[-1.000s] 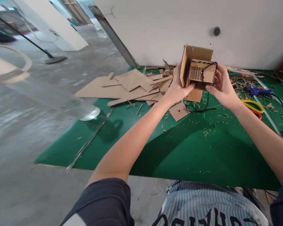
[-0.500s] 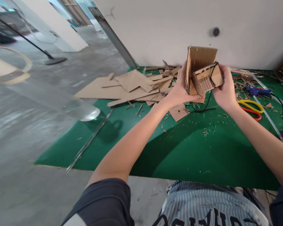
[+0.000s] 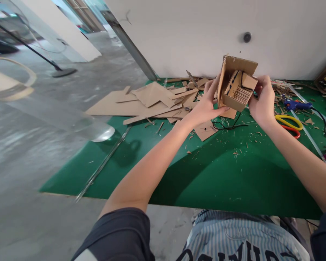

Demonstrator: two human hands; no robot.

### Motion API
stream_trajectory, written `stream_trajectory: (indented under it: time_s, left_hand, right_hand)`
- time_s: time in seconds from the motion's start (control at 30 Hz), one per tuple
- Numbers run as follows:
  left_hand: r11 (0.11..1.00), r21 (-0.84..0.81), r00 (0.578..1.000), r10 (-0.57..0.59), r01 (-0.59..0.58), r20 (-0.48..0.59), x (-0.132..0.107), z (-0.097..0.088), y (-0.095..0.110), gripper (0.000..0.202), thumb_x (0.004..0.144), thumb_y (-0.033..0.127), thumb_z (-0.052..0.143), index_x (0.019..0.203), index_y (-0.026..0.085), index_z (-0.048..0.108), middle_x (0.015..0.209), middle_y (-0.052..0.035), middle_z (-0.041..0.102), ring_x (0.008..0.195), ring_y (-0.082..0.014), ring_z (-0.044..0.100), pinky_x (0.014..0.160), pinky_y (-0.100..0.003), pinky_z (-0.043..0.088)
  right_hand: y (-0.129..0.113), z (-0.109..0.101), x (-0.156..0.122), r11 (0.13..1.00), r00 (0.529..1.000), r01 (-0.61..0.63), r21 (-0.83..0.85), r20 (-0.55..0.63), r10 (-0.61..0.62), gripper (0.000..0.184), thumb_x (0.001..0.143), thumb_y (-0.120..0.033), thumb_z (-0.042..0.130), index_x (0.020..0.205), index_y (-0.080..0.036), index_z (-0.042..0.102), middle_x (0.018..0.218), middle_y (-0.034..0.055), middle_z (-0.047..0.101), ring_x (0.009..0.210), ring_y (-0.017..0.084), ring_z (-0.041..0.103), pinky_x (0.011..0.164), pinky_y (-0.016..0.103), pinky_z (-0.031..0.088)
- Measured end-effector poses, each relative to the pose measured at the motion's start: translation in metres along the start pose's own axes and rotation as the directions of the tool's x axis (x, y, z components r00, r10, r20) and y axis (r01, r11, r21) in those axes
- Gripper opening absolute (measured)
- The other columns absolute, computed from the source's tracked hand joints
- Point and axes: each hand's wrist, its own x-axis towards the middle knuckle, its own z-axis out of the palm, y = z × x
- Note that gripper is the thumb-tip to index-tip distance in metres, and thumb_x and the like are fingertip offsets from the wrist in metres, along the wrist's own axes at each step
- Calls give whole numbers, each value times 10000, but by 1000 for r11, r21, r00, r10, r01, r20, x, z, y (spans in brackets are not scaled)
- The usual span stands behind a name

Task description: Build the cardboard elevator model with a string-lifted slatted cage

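Above the back of the green table, both hands hold a small cardboard box (image 3: 236, 101) with a barcode print inside and a taller cardboard wall behind it. My left hand (image 3: 206, 105) grips its left side, thumb under the lower edge and fingers behind the tall panel. On the right, my right hand (image 3: 263, 99) is closed at the box's right side; some of its fingertips are hidden behind the cardboard. A black cord (image 3: 228, 127) hangs from the box down to the table. Below lies a loose cardboard piece (image 3: 205, 130) with printed letters.
Cardboard offcuts (image 3: 154, 98) pile at the back left of the green table (image 3: 220, 181). Scissors (image 3: 290, 123) with yellow and orange handles and a blue glue gun (image 3: 297, 105) lie at right. A clear strip (image 3: 103, 163) crosses the left edge. A white wall (image 3: 192, 36) rises behind.
The cardboard box has turned and shifted slightly right, so its inside shows more. My right hand has moved a little to the right along with it.
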Motion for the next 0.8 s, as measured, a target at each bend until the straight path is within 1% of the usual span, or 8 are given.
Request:
stream_trajectory:
  time_s: [0.1,0.17,0.27,0.37,0.47,0.53,0.63,0.8]
  left_hand:
    - [999,-37,1000,-17,17,23,-1,4,11,1071,749,735,748,1594,361,205,1625,-139,301,1506,-402,353,1149,-551,502]
    - [998,-57,999,-35,36,15,0,7,16,1092,740,758,737,1598,364,187,1623,-134,313,1514,-390,342,1142,-525,513]
    - [995,-84,998,-60,62,18,1,8,18,963,803,740,685,1572,345,260,1569,-136,408,1501,-377,368,1119,-510,533]
    - [992,-109,997,-60,64,43,2,8,18,818,865,694,640,1530,321,344,1511,-138,481,1467,-377,419,1073,-508,562]
    - [994,-104,998,-32,37,46,2,8,20,753,903,680,591,1522,327,348,1528,-125,474,1466,-369,431,1083,-510,552]
    - [996,-89,999,-9,12,36,0,12,22,795,896,708,584,1539,337,298,1564,-120,440,1470,-367,432,1113,-528,525]
    - [998,-54,999,10,-11,-33,-2,22,26,977,804,788,645,1557,343,208,1586,-132,405,1469,-375,433,1159,-551,479]
    - [998,51,967,-23,37,-252,-3,41,33,1158,713,826,701,1565,330,94,1588,-171,368,1470,-375,423,1223,-567,401]
  right_hand:
    - [5,0,1,1000,1000,-11,4,0,11,391,889,-606,640,1081,-281,541,1122,74,655,1189,318,621,1036,611,542]
    - [9,0,1,1000,1000,-15,13,11,15,403,893,-626,624,1089,-284,540,1146,75,652,1217,323,609,1061,623,526]
    - [15,-3,3,1000,1000,10,-8,6,-10,389,899,-636,613,1062,-287,556,1114,71,662,1206,320,620,1059,616,534]
    - [19,-5,4,998,999,41,-49,-12,-41,353,920,-622,593,1020,-285,575,1031,61,669,1131,301,655,994,582,581]
    - [23,-7,5,998,1000,18,-58,-22,-19,345,917,-616,605,975,-277,582,960,60,667,1044,288,681,917,552,614]
    - [26,-6,5,999,1000,3,-51,-29,-4,371,900,-633,624,959,-269,582,934,58,668,1009,286,690,882,544,626]
    - [25,-4,3,998,999,10,-54,-33,-12,399,894,-658,619,971,-268,594,940,54,678,1047,296,690,897,555,627]
    - [11,0,-1,999,999,-16,-48,-30,14,439,853,-701,645,886,-267,587,885,54,681,1049,311,699,948,588,615]
